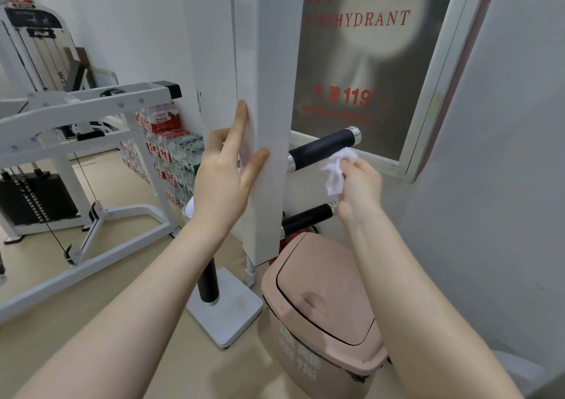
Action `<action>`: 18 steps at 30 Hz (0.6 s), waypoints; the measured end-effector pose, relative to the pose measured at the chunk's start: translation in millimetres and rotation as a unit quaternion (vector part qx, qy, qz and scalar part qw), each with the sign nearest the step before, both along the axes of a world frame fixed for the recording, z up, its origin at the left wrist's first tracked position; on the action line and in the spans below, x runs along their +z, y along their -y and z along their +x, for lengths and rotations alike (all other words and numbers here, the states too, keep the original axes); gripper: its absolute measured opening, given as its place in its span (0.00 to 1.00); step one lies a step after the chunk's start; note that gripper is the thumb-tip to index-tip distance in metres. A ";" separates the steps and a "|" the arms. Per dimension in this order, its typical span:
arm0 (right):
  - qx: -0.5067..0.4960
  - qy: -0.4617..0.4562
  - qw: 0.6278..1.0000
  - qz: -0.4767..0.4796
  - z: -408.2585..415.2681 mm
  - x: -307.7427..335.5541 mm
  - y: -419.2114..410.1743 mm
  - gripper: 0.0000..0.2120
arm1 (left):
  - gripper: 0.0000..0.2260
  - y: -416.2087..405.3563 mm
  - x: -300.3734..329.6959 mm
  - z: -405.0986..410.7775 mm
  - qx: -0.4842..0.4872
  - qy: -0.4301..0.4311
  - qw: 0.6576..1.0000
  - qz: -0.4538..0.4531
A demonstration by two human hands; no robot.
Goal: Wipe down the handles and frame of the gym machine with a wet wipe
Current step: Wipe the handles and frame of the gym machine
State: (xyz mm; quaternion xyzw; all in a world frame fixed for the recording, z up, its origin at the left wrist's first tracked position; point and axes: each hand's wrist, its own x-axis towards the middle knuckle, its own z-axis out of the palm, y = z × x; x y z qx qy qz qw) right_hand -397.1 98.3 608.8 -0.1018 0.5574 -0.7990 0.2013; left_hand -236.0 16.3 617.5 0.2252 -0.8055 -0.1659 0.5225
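Crumpled white wet wipe [336, 169] pinched in right hand [359, 187], seemingly touching black handle [324, 147], left hand [226, 175] flat on frame [272, 92]

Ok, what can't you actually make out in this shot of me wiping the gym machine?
All in the head view:
- The white upright runs off the top edge, and it hides where the upper black handle joins.
- The lower black handle: its tip sits behind the right hand, which holds the wet wipe.
- The left hand: fingertips hidden behind the upright.
- Small red print under 119 on the hydrant door: blurred.
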 end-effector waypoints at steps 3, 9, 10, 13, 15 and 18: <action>-0.104 -0.081 0.991 -0.013 -5.5 7.2 10.3 0.07 | 0.30 -1.4 -2.8 -0.3 0.016 0.001 1.000 -0.011; -0.019 -0.360 0.933 -0.002 53.4 -11.7 20.7 0.08 | 0.30 -2.7 -3.7 -0.4 0.026 0.005 1.000 -0.011; -0.004 -0.411 0.912 -0.007 62.3 -18.0 17.4 0.09 | 0.30 -2.0 -4.2 0.2 0.025 0.006 1.000 -0.008; -0.032 -0.501 0.865 0.020 38.4 -21.4 13.5 0.10 | 0.31 -0.9 -3.7 1.5 0.018 0.000 1.000 -0.009; -0.104 -0.462 0.879 0.045 4.2 -14.4 16.0 0.10 | 0.30 -1.3 -3.5 0.5 0.014 0.001 1.000 -0.003; -0.107 -0.403 0.909 0.031 1.6 -11.5 20.0 0.10 | 0.29 -3.6 -4.6 -1.6 0.028 0.006 1.000 -0.013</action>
